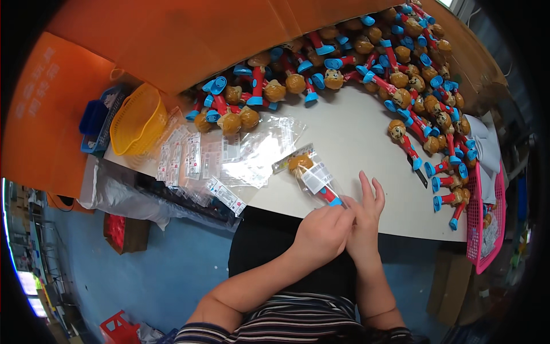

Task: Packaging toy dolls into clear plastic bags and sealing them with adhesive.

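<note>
A clear plastic bag (314, 179) lies slanted over the near part of the table, its open-looking lower end toward me. Inside it is a toy figure (300, 163) with a brown head, red body and blue base. My left hand (324, 236) is closed, pinching the bag's near end by the blue base. Against it, my right hand (363, 218) seems to pinch the same end between thumb and forefinger, while its other fingers stretch up and apart. The exact grip of the fingertips is partly hidden.
Flat clear bags with printed labels (229, 155) spread over the table's left. Loose toy figures (401, 94) pile along the back and right, against orange board (172, 34). A yellow basket (137, 123) stands left, a pink basket (474, 229) right. A dark flat strip (422, 179) lies nearby.
</note>
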